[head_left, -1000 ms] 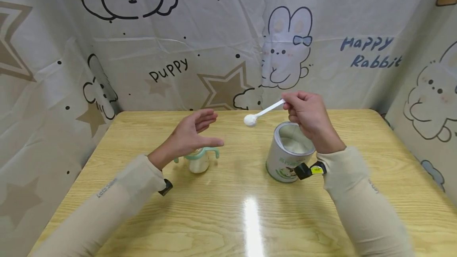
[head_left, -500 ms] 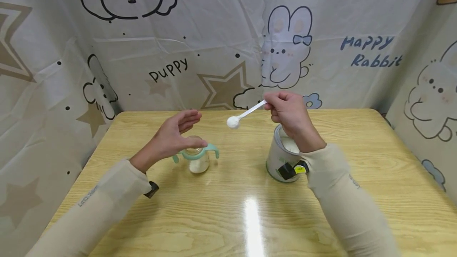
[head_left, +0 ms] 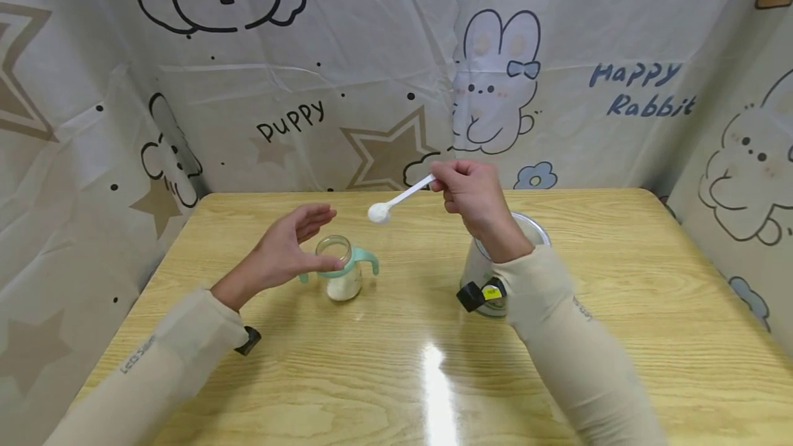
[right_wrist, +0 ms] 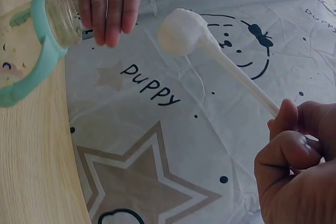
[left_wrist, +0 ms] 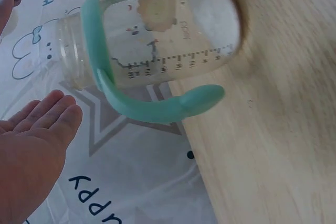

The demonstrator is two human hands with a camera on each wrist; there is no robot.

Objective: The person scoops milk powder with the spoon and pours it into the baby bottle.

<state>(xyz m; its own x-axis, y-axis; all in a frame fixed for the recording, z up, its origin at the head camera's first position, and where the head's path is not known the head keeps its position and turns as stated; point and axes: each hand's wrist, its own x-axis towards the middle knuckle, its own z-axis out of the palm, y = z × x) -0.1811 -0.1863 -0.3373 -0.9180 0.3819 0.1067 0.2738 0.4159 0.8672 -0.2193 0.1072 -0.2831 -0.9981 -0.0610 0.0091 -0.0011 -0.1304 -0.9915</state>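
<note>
My right hand (head_left: 472,199) pinches the end of a white long-handled scoop (right_wrist: 239,74), its bowl heaped with white powder, in the air right of the bottle. A clear baby bottle (head_left: 344,286) with a mint-green two-handled ring (left_wrist: 97,40) stands uncapped on the table. White powder (left_wrist: 212,14) lies at its bottom. My left hand (head_left: 281,246) is held beside the bottle's mouth, fingers straight and thumb apart, with nothing in it. Behind my right wrist stands an open powder can (head_left: 476,268), partly hidden by the forearm.
The wooden table (head_left: 372,377) meets a printed cloth backdrop (head_left: 372,40) at its far edge. More cloth hangs at the left and right sides. A black wrist camera (head_left: 471,296) on my right wrist overlaps the can in the head view.
My right hand has carried the filled scoop left, away from over the can and toward the bottle. My left hand has shifted left, uncovering the bottle's mouth.
</note>
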